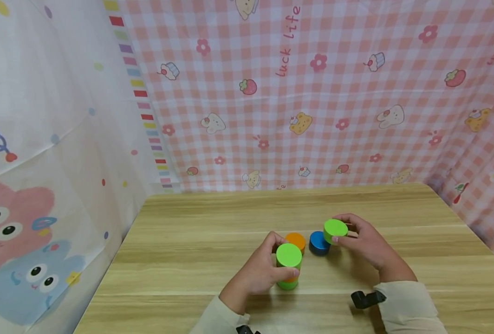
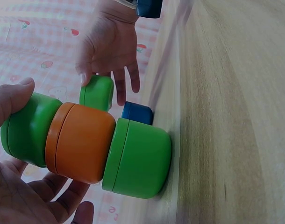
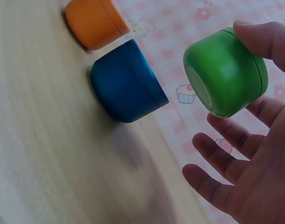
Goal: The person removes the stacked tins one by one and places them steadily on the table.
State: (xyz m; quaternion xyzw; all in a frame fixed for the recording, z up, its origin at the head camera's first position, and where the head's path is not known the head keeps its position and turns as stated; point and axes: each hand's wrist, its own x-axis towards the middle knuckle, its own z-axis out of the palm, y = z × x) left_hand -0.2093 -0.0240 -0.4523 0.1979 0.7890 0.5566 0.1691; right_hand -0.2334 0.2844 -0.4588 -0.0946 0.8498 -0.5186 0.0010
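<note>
- Head view: a wooden table (image 1: pixel 197 260) carries small round pots, gathered near the middle of its near half, with both hands working among them.
- Left hand (image 1: pixel 258 272) wraps its fingers (image 2: pixel 63 198) and thumb around a stack of three pots (image 1: pixel 289 266): green at the bottom, orange in the middle, green on top. The stack stands upright on the table, closer to the near edge than the other pots.
- Left wrist view shows the bottom green pot's base touching the wood, and the thumb lying on the top green pot.
- Right hand (image 1: pixel 366 246) holds a single green pot (image 1: pixel 335 229) pinched between thumb and fingertips, lifted off the table and tilted; the remaining fingers (image 3: pixel 226 163) are spread loosely beneath it.
- A blue pot (image 1: pixel 319 243) sits on the table just beside and below the lifted green pot; whether the two touch cannot be told.
- An orange pot (image 1: pixel 295 240) stands alone just behind the stack, to the left of the blue pot.
- Patterned pink checked cloth (image 1: pixel 314 93) hangs behind the far edge of the table.
</note>
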